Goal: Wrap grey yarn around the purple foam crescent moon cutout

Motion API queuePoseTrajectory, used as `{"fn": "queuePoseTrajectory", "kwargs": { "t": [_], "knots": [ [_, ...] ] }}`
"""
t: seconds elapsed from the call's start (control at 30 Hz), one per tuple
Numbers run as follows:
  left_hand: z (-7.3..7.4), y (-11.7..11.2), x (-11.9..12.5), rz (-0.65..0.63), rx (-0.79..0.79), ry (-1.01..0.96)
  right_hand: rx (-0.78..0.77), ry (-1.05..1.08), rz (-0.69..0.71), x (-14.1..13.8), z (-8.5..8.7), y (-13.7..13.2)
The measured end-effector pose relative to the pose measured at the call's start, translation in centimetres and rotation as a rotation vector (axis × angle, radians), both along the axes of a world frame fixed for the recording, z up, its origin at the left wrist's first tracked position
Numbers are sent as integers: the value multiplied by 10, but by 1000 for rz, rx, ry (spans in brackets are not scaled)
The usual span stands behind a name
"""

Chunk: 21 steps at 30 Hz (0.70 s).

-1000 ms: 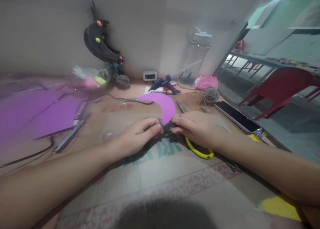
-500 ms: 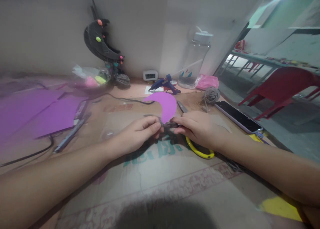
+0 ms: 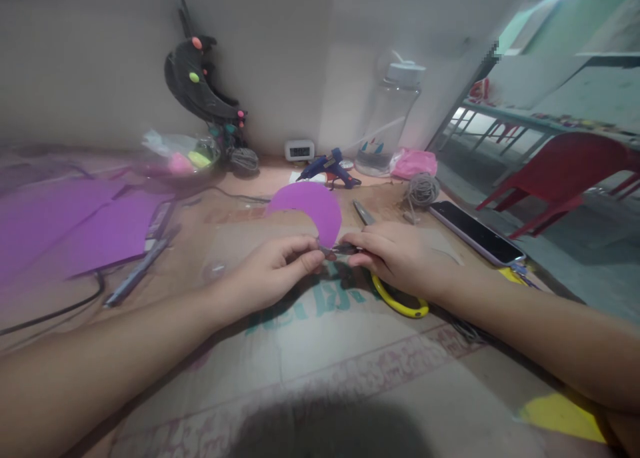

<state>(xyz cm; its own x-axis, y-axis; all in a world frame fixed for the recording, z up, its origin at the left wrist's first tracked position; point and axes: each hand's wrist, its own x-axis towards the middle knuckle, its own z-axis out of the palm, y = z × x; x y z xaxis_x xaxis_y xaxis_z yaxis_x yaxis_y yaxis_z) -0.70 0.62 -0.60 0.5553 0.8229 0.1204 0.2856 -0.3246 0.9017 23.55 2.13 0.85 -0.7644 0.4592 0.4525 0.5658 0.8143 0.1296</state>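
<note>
My left hand (image 3: 273,271) pinches the lower tip of a purple foam crescent (image 3: 310,208), which stands up from the table. My right hand (image 3: 400,255) is closed, its fingertips pinching a thin dark-grey strand (image 3: 343,249) right at that same tip. The two hands almost touch. Yellow-handled scissors (image 3: 397,301) lie under my right wrist.
Purple foam sheets (image 3: 85,228) lie at the left with a pen (image 3: 137,271) and black cable. At the back stand a black crescent ornament (image 3: 197,85), a small clock (image 3: 299,151), a blue glue gun (image 3: 327,168), a clear jar (image 3: 390,118), a grey yarn ball (image 3: 421,190) and a phone (image 3: 473,231). Red chair (image 3: 560,171) at the right.
The purple crescent has tilted and swung a little to the left between my fingers. Both hands stay in nearly the same place.
</note>
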Motion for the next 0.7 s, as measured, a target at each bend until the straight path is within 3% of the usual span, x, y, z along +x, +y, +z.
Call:
{"fn": "queuePoseTrajectory", "kwargs": {
  "t": [0.47, 0.7],
  "knots": [
    [5, -4, 3, 16, 8, 15, 150, 18, 30, -3, 2, -1],
    [3, -3, 3, 36, 52, 64, 141, 3, 33, -2, 3, -2]
  ]
}}
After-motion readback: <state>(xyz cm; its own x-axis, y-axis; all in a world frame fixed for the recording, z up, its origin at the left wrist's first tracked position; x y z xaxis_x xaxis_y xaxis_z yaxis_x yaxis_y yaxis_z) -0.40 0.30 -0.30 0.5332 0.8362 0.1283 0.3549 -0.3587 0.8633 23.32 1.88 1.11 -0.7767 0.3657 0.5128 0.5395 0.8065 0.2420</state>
